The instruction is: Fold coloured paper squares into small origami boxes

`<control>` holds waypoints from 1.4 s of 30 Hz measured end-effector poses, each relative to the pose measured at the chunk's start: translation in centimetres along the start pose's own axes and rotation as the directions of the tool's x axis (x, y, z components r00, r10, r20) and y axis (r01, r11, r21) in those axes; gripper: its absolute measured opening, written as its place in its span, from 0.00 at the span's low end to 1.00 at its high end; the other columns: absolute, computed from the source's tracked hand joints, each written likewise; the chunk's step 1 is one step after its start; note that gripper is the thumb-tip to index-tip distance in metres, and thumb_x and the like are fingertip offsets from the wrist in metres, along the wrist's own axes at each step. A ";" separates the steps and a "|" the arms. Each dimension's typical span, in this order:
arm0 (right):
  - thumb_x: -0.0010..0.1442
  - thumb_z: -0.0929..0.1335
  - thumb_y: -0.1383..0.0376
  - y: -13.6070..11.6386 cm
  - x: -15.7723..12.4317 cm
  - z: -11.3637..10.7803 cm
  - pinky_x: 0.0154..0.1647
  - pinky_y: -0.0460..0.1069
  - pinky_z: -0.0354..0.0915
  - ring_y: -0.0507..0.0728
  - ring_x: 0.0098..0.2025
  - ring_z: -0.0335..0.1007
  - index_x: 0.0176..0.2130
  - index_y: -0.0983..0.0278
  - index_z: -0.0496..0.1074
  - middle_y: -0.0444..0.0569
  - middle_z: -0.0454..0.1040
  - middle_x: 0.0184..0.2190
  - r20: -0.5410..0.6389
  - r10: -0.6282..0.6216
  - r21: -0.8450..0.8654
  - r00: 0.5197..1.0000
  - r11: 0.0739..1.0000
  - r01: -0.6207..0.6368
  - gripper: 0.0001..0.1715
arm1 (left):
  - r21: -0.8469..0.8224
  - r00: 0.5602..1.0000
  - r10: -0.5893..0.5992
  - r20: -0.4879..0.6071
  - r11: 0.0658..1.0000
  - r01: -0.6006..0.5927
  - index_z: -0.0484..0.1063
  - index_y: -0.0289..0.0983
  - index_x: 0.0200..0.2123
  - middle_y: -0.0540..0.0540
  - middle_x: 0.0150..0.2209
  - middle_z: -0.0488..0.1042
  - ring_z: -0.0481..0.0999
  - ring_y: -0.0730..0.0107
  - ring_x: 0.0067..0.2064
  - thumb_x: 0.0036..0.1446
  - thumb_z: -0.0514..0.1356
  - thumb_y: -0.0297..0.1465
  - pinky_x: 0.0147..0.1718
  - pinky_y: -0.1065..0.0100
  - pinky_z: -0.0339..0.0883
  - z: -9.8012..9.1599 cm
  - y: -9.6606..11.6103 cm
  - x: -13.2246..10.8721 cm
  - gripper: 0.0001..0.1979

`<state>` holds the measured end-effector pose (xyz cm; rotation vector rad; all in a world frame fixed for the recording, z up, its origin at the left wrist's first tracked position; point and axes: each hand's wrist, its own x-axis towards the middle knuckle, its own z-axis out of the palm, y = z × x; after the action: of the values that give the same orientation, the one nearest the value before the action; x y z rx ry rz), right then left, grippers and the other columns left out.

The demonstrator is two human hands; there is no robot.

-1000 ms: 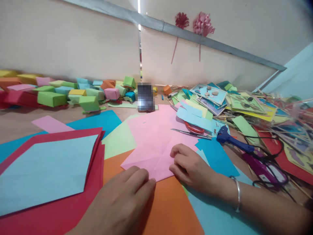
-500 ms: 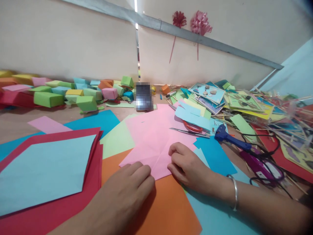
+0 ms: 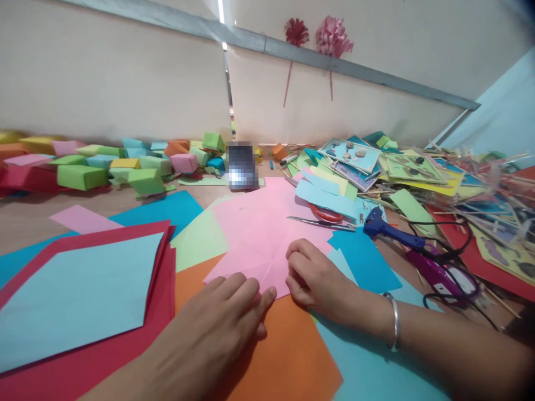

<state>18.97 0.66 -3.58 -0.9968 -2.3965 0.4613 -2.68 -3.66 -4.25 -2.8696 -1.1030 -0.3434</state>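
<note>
A pink sheet of paper (image 3: pixel 271 228) with crease lines lies over other coloured sheets in front of me. My left hand (image 3: pixel 228 314) rests on its near left edge, fingers bent over the paper and the index finger reaching along the near edge; what the fingertips do underneath is partly hidden. Curled in, the fingers of my right hand (image 3: pixel 315 278) hold the sheet's near right edge. Below both hands shows an orange sheet (image 3: pixel 292 351). A craft knife (image 3: pixel 321 224) and red-handled scissors (image 3: pixel 326 214), partly covered by light blue paper, lie beyond my right hand.
Red sheets (image 3: pixel 161 278) with a light blue sheet (image 3: pixel 79 295) on top lie left. A blue glue gun (image 3: pixel 393 231) with a black cord sits right. Paper boxes (image 3: pixel 81 175) line the back left; a phone (image 3: pixel 241 166) stands at the wall; framed pictures (image 3: pixel 351 155) pile up right.
My left index finger has stretched out to the right along the pink sheet's near edge, and the thumb shows below it. My right hand keeps its place. The view has shifted slightly.
</note>
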 end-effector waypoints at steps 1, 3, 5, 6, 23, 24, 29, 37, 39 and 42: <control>0.58 0.60 0.76 0.2 0.0 -0.1 0.35 0.49 0.65 0.54 0.37 0.62 0.32 0.61 0.57 0.51 0.65 0.38 0.007 -0.014 0.004 1.000 1.000 0.014 0.10 | -0.002 1.000 0.001 -0.001 1.000 -0.001 0.70 0.38 0.42 0.49 0.30 0.67 0.62 0.63 0.29 0.60 0.54 0.22 0.28 0.60 0.50 -0.2 0.0 -0.1 0.10; 0.57 0.60 0.77 0.6 0.0 -0.4 0.36 0.49 0.67 0.54 0.38 0.63 0.32 0.61 0.58 0.52 0.66 0.39 0.031 -0.051 0.008 0.998 0.999 0.051 0.11 | -0.010 1.000 0.018 0.005 1.000 -0.018 0.70 0.36 0.42 0.48 0.31 0.68 0.63 0.62 0.31 0.61 0.57 0.27 0.29 0.60 0.53 -0.8 0.1 -0.1 0.06; 0.56 0.60 0.78 1.0 -0.2 -0.9 0.39 0.49 0.69 0.55 0.41 0.64 0.32 0.61 0.58 0.54 0.67 0.40 0.060 -0.104 0.001 0.993 0.995 0.104 0.11 | -0.016 0.998 0.052 0.026 0.999 -0.052 0.71 0.36 0.39 0.47 0.33 0.69 0.64 0.62 0.32 0.61 0.61 0.35 0.30 0.60 0.55 -1.4 0.3 -0.2 0.09; 0.56 0.60 0.78 1.2 -0.2 -1.2 0.41 0.50 0.69 0.56 0.43 0.65 0.32 0.61 0.59 0.55 0.67 0.41 0.075 -0.123 -0.010 0.990 0.992 0.124 0.12 | -0.022 0.997 0.067 0.039 0.998 -0.067 0.71 0.36 0.37 0.47 0.34 0.69 0.64 0.63 0.32 0.60 0.63 0.38 0.30 0.60 0.55 -1.7 0.3 -0.2 0.11; 0.53 0.61 0.79 1.7 -0.1 -1.7 0.42 0.51 0.66 0.57 0.41 0.61 0.30 0.62 0.60 0.55 0.68 0.41 0.230 -0.057 -0.122 0.972 0.989 0.087 0.12 | 0.068 0.992 0.115 -0.052 0.991 -0.112 0.72 0.40 0.53 0.49 0.32 0.70 0.64 0.62 0.33 0.64 0.57 0.41 0.35 0.60 0.51 -2.1 0.3 0.9 0.17; 0.53 0.62 0.79 1.8 -0.1 -1.7 0.42 0.51 0.66 0.56 0.41 0.61 0.29 0.62 0.60 0.55 0.68 0.41 0.240 -0.053 -0.116 0.969 0.990 0.082 0.12 | 0.081 0.994 0.103 -0.041 0.992 -0.100 0.74 0.40 0.48 0.49 0.31 0.70 0.65 0.62 0.33 0.64 0.56 0.36 0.36 0.59 0.51 -2.5 0.5 0.7 0.13; 0.51 0.62 0.79 1.7 0.0 -1.9 0.40 0.50 0.64 0.56 0.40 0.60 0.28 0.62 0.59 0.54 0.68 0.40 0.259 -0.040 -0.079 0.965 0.995 0.062 0.13 | 0.136 0.993 0.089 0.076 0.986 -0.099 0.76 0.45 0.32 0.51 0.29 0.71 0.65 0.64 0.31 0.59 0.54 0.26 0.40 0.56 0.52 -3.4 0.9 -0.8 0.11; 0.51 0.61 0.80 1.6 0.2 -1.9 0.39 0.51 0.65 0.57 0.40 0.62 0.26 0.61 0.57 0.55 0.69 0.40 0.236 -0.065 -0.118 0.970 0.988 0.095 0.15 | 0.274 0.991 0.135 0.006 0.953 -0.131 0.71 0.43 0.26 0.51 0.21 0.65 0.63 0.63 0.27 0.61 0.57 0.34 0.33 0.58 0.56 -4.0 0.5 -1.7 0.11; 0.50 0.61 0.80 1.6 0.1 -1.6 0.38 0.51 0.66 0.57 0.40 0.63 0.26 0.60 0.58 0.54 0.69 0.39 0.215 -0.076 -0.128 0.974 0.986 0.105 0.15 | 0.244 0.994 0.104 -0.045 0.966 -0.090 0.69 0.41 0.24 0.50 0.23 0.66 0.65 0.64 0.28 0.64 0.56 0.36 0.33 0.58 0.58 -4.1 0.8 -1.4 0.15; 0.50 0.62 0.80 1.4 0.0 -1.6 0.37 0.51 0.67 0.57 0.38 0.63 0.27 0.61 0.60 0.53 0.70 0.38 0.207 -0.083 -0.161 0.975 0.980 0.118 0.14 | 0.179 0.982 0.094 -0.165 0.982 -0.064 0.73 0.41 0.32 0.48 0.29 0.74 0.70 0.63 0.33 0.67 0.51 0.34 0.36 0.59 0.63 -3.8 1.5 -0.8 0.13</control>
<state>20.64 1.80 -2.93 -0.9333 -2.6908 0.3351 -2.92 -5.78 -0.72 -2.6647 -0.9365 -0.4576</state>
